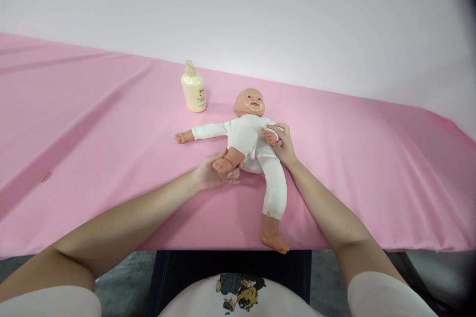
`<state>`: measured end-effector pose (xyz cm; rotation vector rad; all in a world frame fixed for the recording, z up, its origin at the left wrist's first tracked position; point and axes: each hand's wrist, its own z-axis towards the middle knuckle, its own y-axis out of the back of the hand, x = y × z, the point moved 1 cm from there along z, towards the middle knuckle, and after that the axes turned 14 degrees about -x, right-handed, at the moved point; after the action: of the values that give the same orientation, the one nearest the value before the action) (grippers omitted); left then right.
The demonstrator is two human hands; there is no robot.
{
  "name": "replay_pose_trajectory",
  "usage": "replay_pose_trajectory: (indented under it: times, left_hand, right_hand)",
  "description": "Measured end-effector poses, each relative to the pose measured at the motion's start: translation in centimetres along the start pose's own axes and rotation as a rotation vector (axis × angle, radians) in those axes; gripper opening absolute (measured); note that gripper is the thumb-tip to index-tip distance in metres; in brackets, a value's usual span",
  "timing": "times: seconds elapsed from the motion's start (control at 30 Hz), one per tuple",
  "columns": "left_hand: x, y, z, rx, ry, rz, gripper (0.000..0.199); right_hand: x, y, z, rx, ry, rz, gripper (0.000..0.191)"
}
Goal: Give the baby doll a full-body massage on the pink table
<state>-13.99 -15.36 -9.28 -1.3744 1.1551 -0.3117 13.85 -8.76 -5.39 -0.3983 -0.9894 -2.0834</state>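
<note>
A baby doll (245,133) with a bare plastic head and a white cloth body lies face up, its head pointing away from me. One of its legs is bent up, and its foot (223,164) rests over my left hand (211,173). The thumb and fingers of that hand are around the raised leg from below, partly hidden by it. At the doll's other side, my right hand (284,143) is closed around the doll's forearm near its small hand (269,135). The other doll leg (274,188) stretches toward me, its foot reaching the table's front edge.
A cream pump bottle (194,91) stands upright to the left of the doll's head. Pink cloth (353,183) with some folds covers the table, and a white surface (238,15) lies beyond it. A small pinkish spot (45,177) shows on the cloth at left.
</note>
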Motion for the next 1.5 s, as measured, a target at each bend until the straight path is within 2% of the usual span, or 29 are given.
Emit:
replay_pose_trajectory:
  times: [0.37,0.7,0.93,1.17,1.37,1.5]
  left_hand:
    - [0.27,0.35,0.62,-0.057,-0.030,0.013,0.062]
    - [0.14,0.35,0.61,-0.092,-0.031,0.035,0.061]
    - [0.28,0.51,0.67,-0.059,-0.031,0.036,0.052]
    - [-0.04,-0.14,0.26,-0.064,-0.008,0.050,0.056]
    - [0.06,0.03,0.41,-0.104,0.009,0.043,0.064]
    - [0.09,0.10,0.47,-0.075,0.003,0.036,0.059]
  right_hand:
    - [-0.16,0.10,0.04,0.049,0.047,-0.045,0.056]
    - [-0.09,0.09,0.11,0.047,0.026,-0.046,0.056]
    - [-0.24,0.07,0.11,0.051,0.021,-0.053,0.056]
    - [-0.46,0.02,0.08,0.039,0.053,-0.027,0.056]
    - [-0.38,0.02,0.07,0.044,0.014,-0.054,0.054]
    - [-0.52,-0.02,0.13,0.043,0.028,-0.039,0.054]
